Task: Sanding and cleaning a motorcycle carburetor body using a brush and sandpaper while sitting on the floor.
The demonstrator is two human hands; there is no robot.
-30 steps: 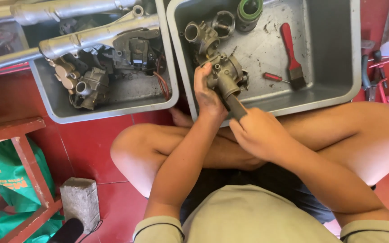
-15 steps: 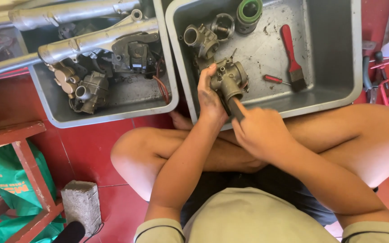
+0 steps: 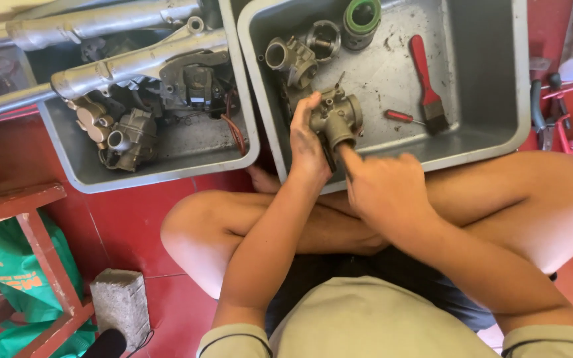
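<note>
The left hand (image 3: 308, 142) is closed around the left side of a dull brass-grey cast-metal carburettor body (image 3: 337, 120), which is held up over the near edge of the right-hand grey rectangular metal tray (image 3: 492, 99). The right hand (image 3: 386, 189) is curled almost shut just below it, index finger stretched up against the casting's underside; whether a tool is gripped cannot be told. The casting is judged stiff, fairly heavy for its bulk and probably oily, so the broad barrel is the surer hold, not the thin protruding levers and screws. Beyond it in the tray lie a second grey carburettor casting (image 3: 290, 58), a ribbed round piston (image 3: 324, 40), a green-rimmed cylindrical part (image 3: 362, 18), a red-handled flat paintbrush (image 3: 426, 83) and a small red-handled screwdriver (image 3: 402, 117). To the left, another grey tray (image 3: 167, 169) is filled with greasy engine parts and polished fork tubes (image 3: 127, 66).
</note>
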